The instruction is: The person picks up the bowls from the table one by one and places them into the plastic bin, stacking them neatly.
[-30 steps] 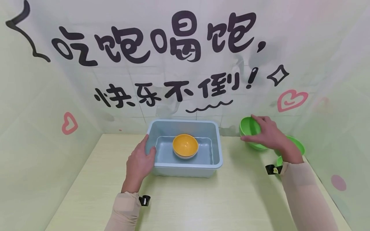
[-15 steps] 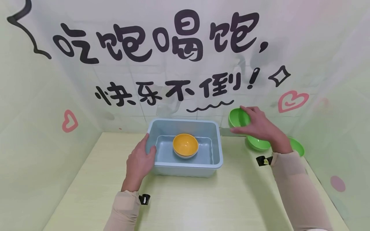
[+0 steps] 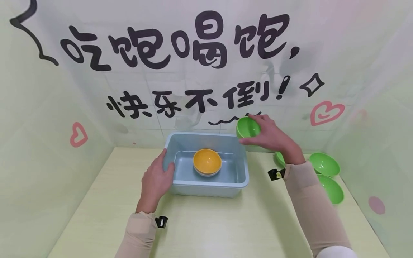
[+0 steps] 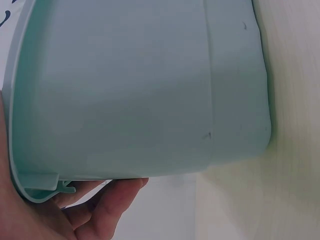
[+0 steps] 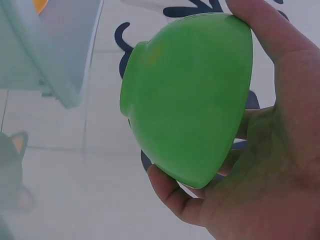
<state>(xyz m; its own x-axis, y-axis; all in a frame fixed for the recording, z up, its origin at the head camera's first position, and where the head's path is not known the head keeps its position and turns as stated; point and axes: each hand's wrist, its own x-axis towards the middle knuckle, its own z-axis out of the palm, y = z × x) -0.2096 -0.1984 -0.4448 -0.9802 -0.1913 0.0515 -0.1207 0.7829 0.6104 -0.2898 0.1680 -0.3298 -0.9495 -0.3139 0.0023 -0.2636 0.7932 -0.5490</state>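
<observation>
The left hand (image 3: 156, 179) clamps the near-left corner of the pale blue tub (image 3: 206, 186), thumb hooked over the rim, fingers curled under the lip outside. Inside the tub, at its middle, sits the yellow bowl (image 3: 207, 162), nested in a white one. Right of the tub, three more green bowls (image 3: 324, 164) rest on the table (image 3: 206, 225). Up at the tub's far-right corner, the right hand (image 3: 272, 138) grips the green bowl (image 3: 247, 127) in the air, tilted with its mouth to the left, thumb and fingers wrapped round its outside. A second ago that bowl was low, well right of the tub; now it's risen and swung left to the tub's rim. On the wall behind the tub: "吃饱喝饱, 快乐不倒!"
</observation>
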